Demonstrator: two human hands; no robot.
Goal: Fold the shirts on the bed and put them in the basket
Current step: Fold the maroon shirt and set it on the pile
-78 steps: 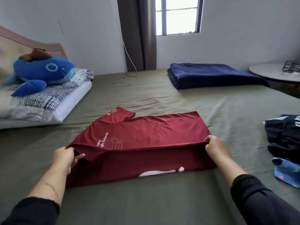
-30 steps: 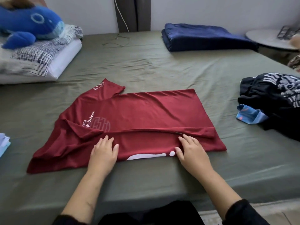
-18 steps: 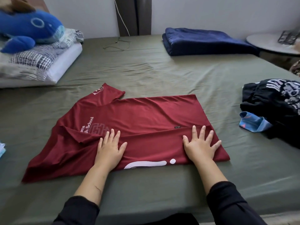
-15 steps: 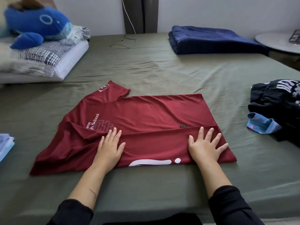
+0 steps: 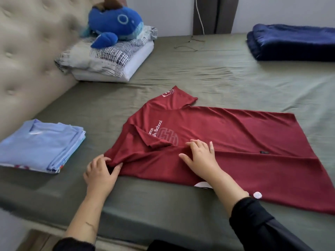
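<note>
Two hands at the red shirt [image 5: 235,142]: left hand [image 5: 100,173] pinches its sleeve edge, right hand [image 5: 201,156] presses flat, fingers straight

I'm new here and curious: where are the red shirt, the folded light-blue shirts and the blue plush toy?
red shirt [image 5: 235,134]: head view, middle of its body.
light-blue shirts [image 5: 41,144]: head view, top of the stack.
blue plush toy [image 5: 116,24]: head view, its body.
</note>
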